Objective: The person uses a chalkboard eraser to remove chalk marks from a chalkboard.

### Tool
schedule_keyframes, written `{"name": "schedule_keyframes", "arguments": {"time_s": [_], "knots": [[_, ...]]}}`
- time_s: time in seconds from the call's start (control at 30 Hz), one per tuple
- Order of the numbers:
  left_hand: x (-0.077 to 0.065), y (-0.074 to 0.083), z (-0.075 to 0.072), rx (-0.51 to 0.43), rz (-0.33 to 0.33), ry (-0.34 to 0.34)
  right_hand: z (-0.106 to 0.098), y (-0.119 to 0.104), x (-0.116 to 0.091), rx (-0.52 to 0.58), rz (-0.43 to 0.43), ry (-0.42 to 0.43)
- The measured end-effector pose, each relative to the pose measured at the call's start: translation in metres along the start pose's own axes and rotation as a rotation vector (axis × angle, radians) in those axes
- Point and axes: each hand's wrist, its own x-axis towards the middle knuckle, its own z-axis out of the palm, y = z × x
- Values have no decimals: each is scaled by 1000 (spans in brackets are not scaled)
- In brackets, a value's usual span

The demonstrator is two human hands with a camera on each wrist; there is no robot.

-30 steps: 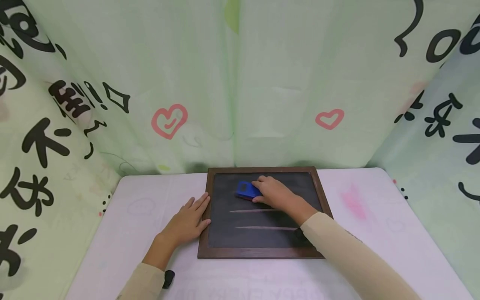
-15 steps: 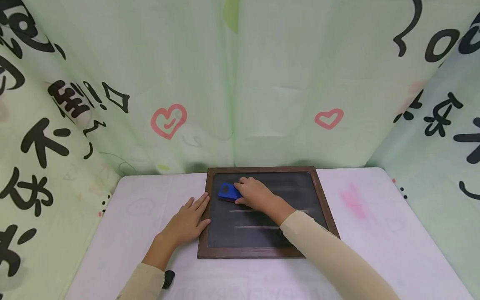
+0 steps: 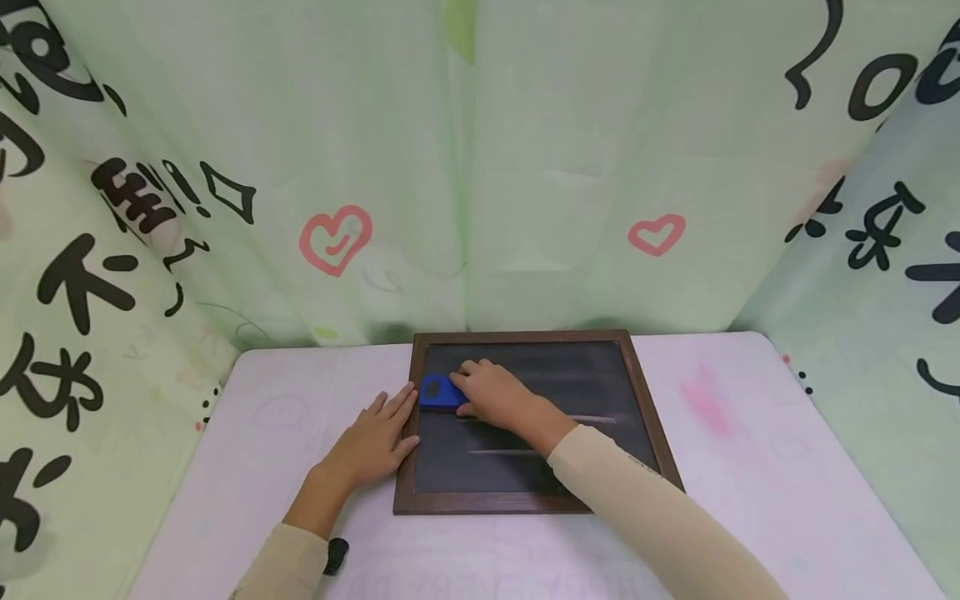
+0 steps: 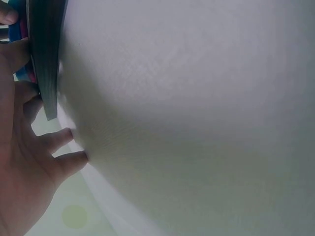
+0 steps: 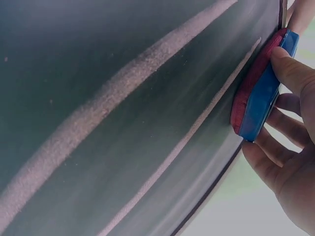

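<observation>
Blue eraser [image 3: 444, 401] has slid left across chalkboard [image 3: 585, 375], to just beside the frame [image 3: 406, 483] | right hand [image 3: 495, 396] grips eraser | left hand [image 3: 371, 442], fingers extended, touches frame | two chalk lines [image 5: 81, 124] remain; wiping seems unfinished

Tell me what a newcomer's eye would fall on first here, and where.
Probably the bright blue eraser, gripped in the right hand at the left side of the framed chalkboard. Two pale chalk lines cross the board's nearer half. Beyond it, two pink hearts stand out on the pale green backdrop.
</observation>
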Motion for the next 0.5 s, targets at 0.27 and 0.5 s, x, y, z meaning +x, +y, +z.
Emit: {"name": "schedule_keyframes", "arguments": {"time_s": [0.27, 0.5], "knots": [[-1, 0, -2, -1, 4, 1, -3, -1, -3, 25, -10, -38], [0, -1, 0, 11, 10, 1, -6, 3, -9, 70, 27, -97]]}}
